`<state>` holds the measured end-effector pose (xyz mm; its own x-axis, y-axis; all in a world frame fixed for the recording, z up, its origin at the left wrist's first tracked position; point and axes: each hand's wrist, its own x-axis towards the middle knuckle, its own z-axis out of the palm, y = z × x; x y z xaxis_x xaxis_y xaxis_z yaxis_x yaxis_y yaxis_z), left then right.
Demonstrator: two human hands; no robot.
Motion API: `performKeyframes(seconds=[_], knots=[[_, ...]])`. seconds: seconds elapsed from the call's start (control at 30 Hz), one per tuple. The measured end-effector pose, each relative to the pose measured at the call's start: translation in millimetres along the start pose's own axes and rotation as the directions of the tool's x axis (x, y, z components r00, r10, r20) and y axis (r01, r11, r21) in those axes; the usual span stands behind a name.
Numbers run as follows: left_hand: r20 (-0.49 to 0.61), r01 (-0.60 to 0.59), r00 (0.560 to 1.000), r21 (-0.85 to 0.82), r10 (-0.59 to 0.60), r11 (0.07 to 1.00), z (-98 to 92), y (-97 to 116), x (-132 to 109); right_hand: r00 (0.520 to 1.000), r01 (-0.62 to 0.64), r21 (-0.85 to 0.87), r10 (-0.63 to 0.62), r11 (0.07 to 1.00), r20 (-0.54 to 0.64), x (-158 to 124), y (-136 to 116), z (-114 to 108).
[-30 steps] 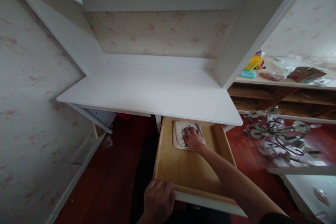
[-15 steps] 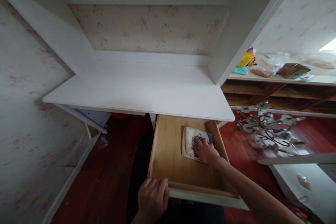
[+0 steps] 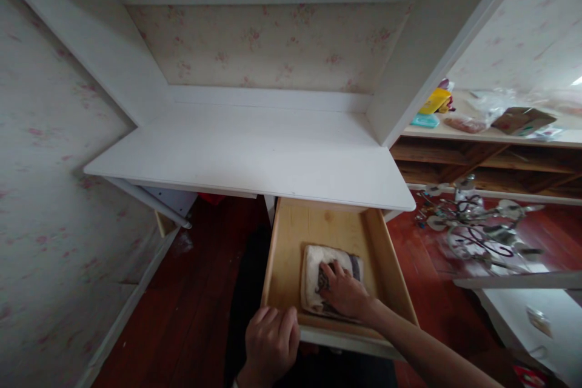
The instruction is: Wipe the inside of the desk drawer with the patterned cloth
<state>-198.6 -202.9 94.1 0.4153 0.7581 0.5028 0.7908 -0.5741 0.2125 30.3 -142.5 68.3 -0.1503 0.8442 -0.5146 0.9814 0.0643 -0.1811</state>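
A wooden drawer [image 3: 291,254] is pulled out from under the white desk [image 3: 254,151]. On its bottom lies a folded cream cloth [image 3: 313,260] with a dark print and a dark strip at the right edge. My right hand [image 3: 343,291] rests palm down on the cloth, fingers spread, covering part of the print. At the drawer's front left corner, my left hand [image 3: 271,336] is closed over the edge, its knuckles up.
Right of the desk, a chandelier [image 3: 482,230] lies on the red wooden floor [image 3: 409,254]. Behind it stands a low shelf unit [image 3: 454,148] topped with bags and a cardboard box [image 3: 522,121]. A white panel [image 3: 522,309] is at lower right.
My right hand and the cloth beneath it have moved toward the drawer's front and a little left. My left hand keeps its place on the drawer corner. The view has shifted slightly.
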Motion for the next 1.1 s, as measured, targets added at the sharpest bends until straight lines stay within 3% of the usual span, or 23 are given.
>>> performKeyframes(seconds=[0.13, 0.23, 0.33, 0.53, 0.63, 0.8, 1.1], knots=[[-0.006, 0.012, 1.000, 0.021, -0.012, 1.000, -0.6, 1, 0, 0.993, 0.114, 0.018, -0.113, 0.993, -0.044, 19, -56, 1], [-0.006, 0.017, 1.000, 0.017, -0.017, 1.000, 0.0, 1, 1, 0.986, 0.135, 0.020, -0.132, 0.991, -0.105, 32, -80, 2], [-0.029, 0.023, 0.999, 0.012, -0.023, 1.000, 1.4, 0, 1, 0.984, 0.113, 0.000, -0.112, 0.994, -0.135, 51, -85, -7], [-0.055, 0.001, 0.998, 0.004, -0.001, 1.000, 3.2, -1, 2, 0.988, -0.042, -0.009, 0.040, 0.999, -0.146, 108, -74, -46], [-0.078, -0.025, 0.997, 0.012, 0.026, 1.000, 3.5, -2, 4, 0.986, -0.060, 0.000, 0.059, 0.998, -0.155, 128, -68, -59], [-0.070, -0.043, 0.997, 0.026, 0.045, 0.999, 4.4, -4, 6, 0.988, -0.031, 0.010, 0.033, 0.999, -0.153, 125, -39, -62], [-0.058, -0.061, 0.996, 0.000, 0.061, 0.998, 5.0, -4, 6, 0.980, -0.140, -0.061, 0.129, 0.988, -0.153, 76, 84, -64]])
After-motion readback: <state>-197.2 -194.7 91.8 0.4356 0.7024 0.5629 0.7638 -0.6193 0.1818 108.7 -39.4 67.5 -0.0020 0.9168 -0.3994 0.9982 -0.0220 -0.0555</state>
